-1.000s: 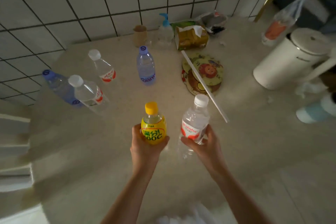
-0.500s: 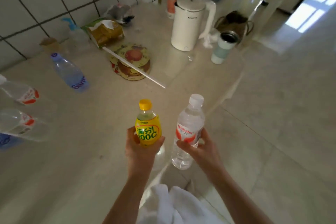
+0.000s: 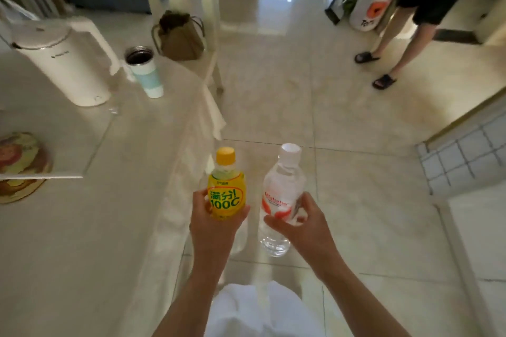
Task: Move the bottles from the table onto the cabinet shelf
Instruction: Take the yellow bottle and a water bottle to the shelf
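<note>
Over tiled floor [image 3: 356, 172], left hand [image 3: 216, 227] grips yellow bottle [image 3: 226, 194], right hand [image 3: 304, 230] grips clear bottle [image 3: 282, 189]

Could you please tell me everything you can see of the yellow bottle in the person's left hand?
The yellow bottle is small and squat, with a yellow-orange screw cap on, a short clear neck and a bulging body wrapped in a bright yellow label printed with green characters and "100C" inside a red ring. It looks like plastic. It is held upright, off the table, above the floor just past the table's edge. The left hand grips its lower body, thumb on one side and fingers on the other. It stands apart from the clear water bottle beside it.
</note>
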Demonstrator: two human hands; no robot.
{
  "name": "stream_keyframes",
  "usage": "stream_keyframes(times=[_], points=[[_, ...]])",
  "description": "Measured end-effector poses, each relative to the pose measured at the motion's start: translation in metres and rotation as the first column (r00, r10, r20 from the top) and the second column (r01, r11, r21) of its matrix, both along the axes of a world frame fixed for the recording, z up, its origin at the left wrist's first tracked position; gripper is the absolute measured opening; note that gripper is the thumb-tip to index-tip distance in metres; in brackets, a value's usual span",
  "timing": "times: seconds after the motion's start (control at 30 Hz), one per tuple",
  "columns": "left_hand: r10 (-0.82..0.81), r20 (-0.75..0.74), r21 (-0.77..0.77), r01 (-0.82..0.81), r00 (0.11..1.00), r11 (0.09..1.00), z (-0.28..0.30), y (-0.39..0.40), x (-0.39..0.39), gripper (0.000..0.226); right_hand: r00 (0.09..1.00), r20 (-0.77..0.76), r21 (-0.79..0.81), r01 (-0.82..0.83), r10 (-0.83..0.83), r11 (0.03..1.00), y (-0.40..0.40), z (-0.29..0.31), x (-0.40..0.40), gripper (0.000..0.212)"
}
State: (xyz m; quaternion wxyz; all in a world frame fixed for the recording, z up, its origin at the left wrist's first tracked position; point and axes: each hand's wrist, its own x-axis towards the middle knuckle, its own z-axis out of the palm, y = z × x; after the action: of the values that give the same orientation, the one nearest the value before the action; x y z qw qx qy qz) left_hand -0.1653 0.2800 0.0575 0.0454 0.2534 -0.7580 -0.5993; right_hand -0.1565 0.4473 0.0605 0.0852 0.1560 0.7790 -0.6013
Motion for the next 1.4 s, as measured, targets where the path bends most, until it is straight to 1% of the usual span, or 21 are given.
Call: stream_keyframes(times=[0.13, 0.27, 0.37, 0.53, 0.7, 0.9, 1.07, 1.17, 1.2, 1.27, 1.3, 1.33, 1.4], points=[[-0.21, -0.004, 0.01, 0.21, 0.978, 0.978, 0.003, 0.105, -0.006, 0.059, 0.986, -0.022, 0.046, 0.164, -0.163, 0.985, 0.098, 0.001, 0.023, 0.058], [-0.405, 0.005, 0.032, 0.404, 0.914, 0.914, 0.002, 0.206, -0.005, 0.062, 0.942, -0.024, 0.091, 0.336, -0.336, 0.937, 0.186, 0.003, 0.052, 0.051], [-0.547, -0.003, 0.027, 0.547, 0.837, 0.837, 0.002, 0.271, -0.001, 0.061, 0.876, -0.009, 0.091, 0.481, -0.482, 0.872, 0.239, 0.003, 0.075, 0.048], [-0.726, -0.003, 0.005, 0.726, 0.687, 0.687, 0.001, 0.353, 0.001, 0.06, 0.724, 0.012, 0.063, 0.688, -0.69, 0.723, 0.305, -0.002, 0.102, 0.052], [-0.821, 0.035, 0.003, 0.822, 0.569, 0.57, -0.007, 0.42, -0.019, 0.059, 0.566, 0.057, 0.039, 0.822, -0.822, 0.569, 0.357, -0.01, 0.105, 0.062], [-0.905, 0.029, -0.016, 0.905, 0.425, 0.425, -0.002, 0.514, -0.068, 0.059, 0.413, 0.071, 0.034, 0.909, -0.908, 0.416, 0.423, -0.005, 0.076, 0.058], [-0.951, 0.007, -0.063, 0.949, 0.31, 0.309, 0.009, 0.593, -0.095, 0.059, 0.3, 0.038, 0.037, 0.953, -0.953, 0.301, 0.474, 0.007, 0.06, 0.064], [-0.973, -0.007, -0.072, 0.97, 0.232, 0.232, 0.008, 0.635, -0.091, 0.061, 0.219, 0.016, 0.047, 0.974, -0.976, 0.22, 0.498, 0.01, 0.065, 0.062], [-0.976, 0.0, -0.068, 0.974, 0.218, 0.218, 0.009, 0.639, -0.09, 0.061, 0.21, 0.012, 0.054, 0.976, -0.978, 0.211, 0.499, 0.011, 0.066, 0.063], [-0.99, 0.008, -0.078, 0.987, 0.141, 0.14, 0.001, 0.669, -0.075, 0.061, 0.126, 0.011, 0.052, 0.991, -0.992, 0.126, 0.514, 0.01, 0.084, 0.061], [-0.991, 0.008, -0.082, 0.988, 0.136, 0.135, -0.001, 0.671, -0.074, 0.061, 0.127, 0.011, 0.053, 0.99, -0.992, 0.128, 0.516, 0.012, 0.085, 0.059], [-0.994, 0.005, -0.081, 0.991, 0.105, 0.104, -0.002, 0.685, -0.066, 0.061, 0.095, 0.007, 0.058, 0.994, -0.995, 0.095, 0.523, 0.012, 0.094, 0.058], [-0.999, 0.018, -0.095, 0.995, 0.029, 0.027, -0.006, 0.717, -0.036, 0.06, 0.003, 0.008, 0.063, 0.998, -1.0, 0.003, 0.543, 0.009, 0.124, 0.057]])
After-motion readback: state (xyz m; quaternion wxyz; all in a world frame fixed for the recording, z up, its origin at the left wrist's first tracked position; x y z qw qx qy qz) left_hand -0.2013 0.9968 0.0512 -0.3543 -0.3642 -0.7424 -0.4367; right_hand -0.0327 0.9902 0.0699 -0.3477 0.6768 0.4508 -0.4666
